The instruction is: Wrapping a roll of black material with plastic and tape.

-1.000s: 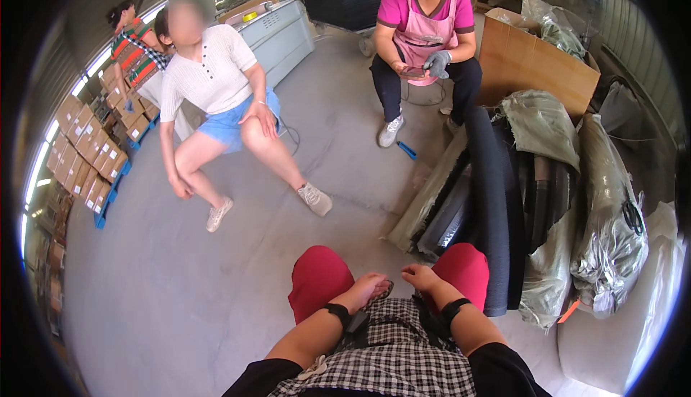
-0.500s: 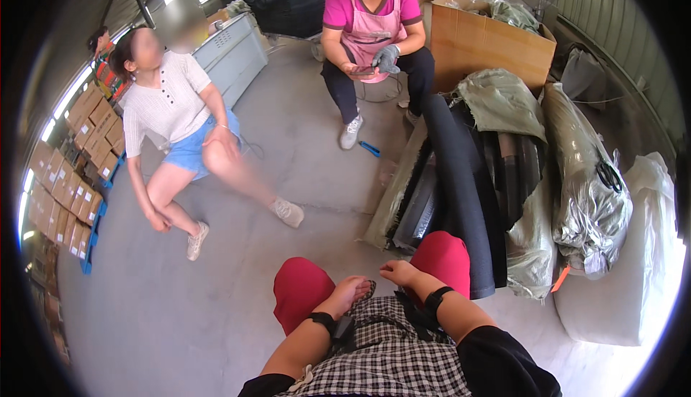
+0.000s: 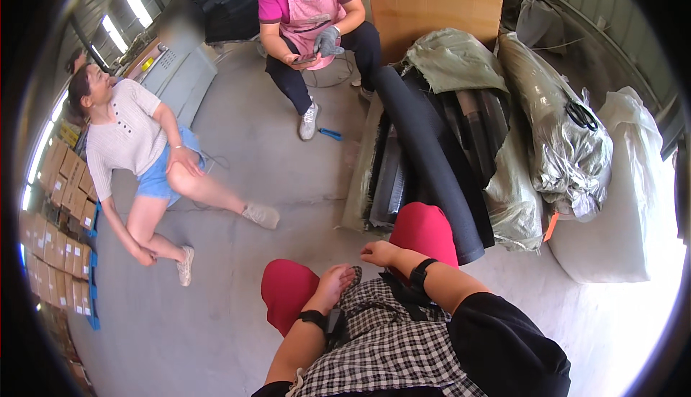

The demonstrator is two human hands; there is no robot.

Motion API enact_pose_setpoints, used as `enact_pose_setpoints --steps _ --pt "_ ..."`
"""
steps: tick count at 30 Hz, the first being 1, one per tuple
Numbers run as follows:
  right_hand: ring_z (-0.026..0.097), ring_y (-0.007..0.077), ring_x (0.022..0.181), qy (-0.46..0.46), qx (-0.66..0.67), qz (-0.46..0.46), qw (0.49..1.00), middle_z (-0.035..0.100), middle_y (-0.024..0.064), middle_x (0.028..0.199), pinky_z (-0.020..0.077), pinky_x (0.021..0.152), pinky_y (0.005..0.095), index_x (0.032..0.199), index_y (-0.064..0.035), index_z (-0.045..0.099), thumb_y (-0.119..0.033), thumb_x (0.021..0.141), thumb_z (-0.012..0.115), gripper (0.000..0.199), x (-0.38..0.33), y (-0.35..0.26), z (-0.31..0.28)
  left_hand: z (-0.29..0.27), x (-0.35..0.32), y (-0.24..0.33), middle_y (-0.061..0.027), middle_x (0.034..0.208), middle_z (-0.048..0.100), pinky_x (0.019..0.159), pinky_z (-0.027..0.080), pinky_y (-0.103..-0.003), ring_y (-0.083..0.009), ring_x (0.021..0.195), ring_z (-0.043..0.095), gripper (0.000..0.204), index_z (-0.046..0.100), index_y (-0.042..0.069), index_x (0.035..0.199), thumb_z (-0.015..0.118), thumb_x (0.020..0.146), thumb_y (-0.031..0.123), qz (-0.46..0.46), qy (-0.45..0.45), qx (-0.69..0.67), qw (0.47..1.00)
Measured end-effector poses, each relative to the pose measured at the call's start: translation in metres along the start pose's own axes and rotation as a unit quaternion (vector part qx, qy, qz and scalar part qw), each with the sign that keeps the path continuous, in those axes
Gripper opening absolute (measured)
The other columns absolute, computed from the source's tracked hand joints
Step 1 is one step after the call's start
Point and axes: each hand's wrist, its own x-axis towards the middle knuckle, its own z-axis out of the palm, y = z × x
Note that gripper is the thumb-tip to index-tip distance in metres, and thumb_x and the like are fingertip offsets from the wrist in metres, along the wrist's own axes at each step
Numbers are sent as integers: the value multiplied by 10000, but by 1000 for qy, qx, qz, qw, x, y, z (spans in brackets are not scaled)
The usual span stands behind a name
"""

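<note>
My left hand [image 3: 335, 285] rests by my left knee, above the checked apron [image 3: 389, 325] on my lap. Its fingers are fairly straight and side by side, and no object shows in it. My right hand [image 3: 377, 253] hovers close by, near the inside of my right knee. Those fingers are curled in loosely, with nothing visible between them. A dark strap [image 3: 422, 272] circles my right wrist, and another strap [image 3: 314, 318] with a small dark block is on my left. The two hands stay apart.
Beyond my right knee lie dark rolls of material [image 3: 432, 167], partly wrapped in woven sheeting [image 3: 461, 62]. A cardboard box [image 3: 432, 12] stands behind them. A blue-handled tool [image 3: 330, 134] lies on the floor. Two people sit ahead, one holding a phone [image 3: 305, 59].
My view has turned right and slightly down, so surroundings shift left. My hands keep almost the same pose. The person at the left has turned their head farther away.
</note>
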Motion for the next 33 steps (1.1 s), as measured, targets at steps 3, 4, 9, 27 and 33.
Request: enact_pose_setpoints --steps 3,4,9,27,33 --pt "585 291 883 -3 -1 4 1000 616 160 936 449 794 351 1029 -81 594 -334 788 543 354 -1 -2 0 -1 1 -2 -113 1022 585 746 444 -266 -192 913 571 265 502 53 1064 478 863 223 1 1 1 1000" --pt "584 289 888 -3 -1 6 1000 615 159 940 449 797 351 1033 -83 594 -333 788 543 354 -2 -3 -2 -1 1 -2 -101 1017 592 742 436 -257 -181 904 574 264 510 61 1054 481 864 242 3 -1 3 1000" --pt "582 287 898 -7 9 17 1000 614 157 952 446 804 351 1041 -87 592 -330 789 543 353 -2 -3 -1 -1 2 -2 -105 1023 589 747 444 -260 -187 918 570 264 508 64 1064 478 867 236 -2 -2 0 1000" --pt "577 307 893 25 23 -3 999 621 158 925 445 806 366 956 -57 627 -321 748 548 346 1 0 1 -2 2 0 -120 1036 582 747 438 -272 -204 923 569 273 486 46 1092 441 872 200 -2 -16 12 1000" --pt "577 304 892 23 22 -7 999 620 155 928 445 802 369 943 -58 632 -313 742 549 335 0 -2 0 -4 3 -2 -137 1064 565 783 427 -293 -222 956 557 298 471 36 1117 435 870 200 8 -25 19 999"
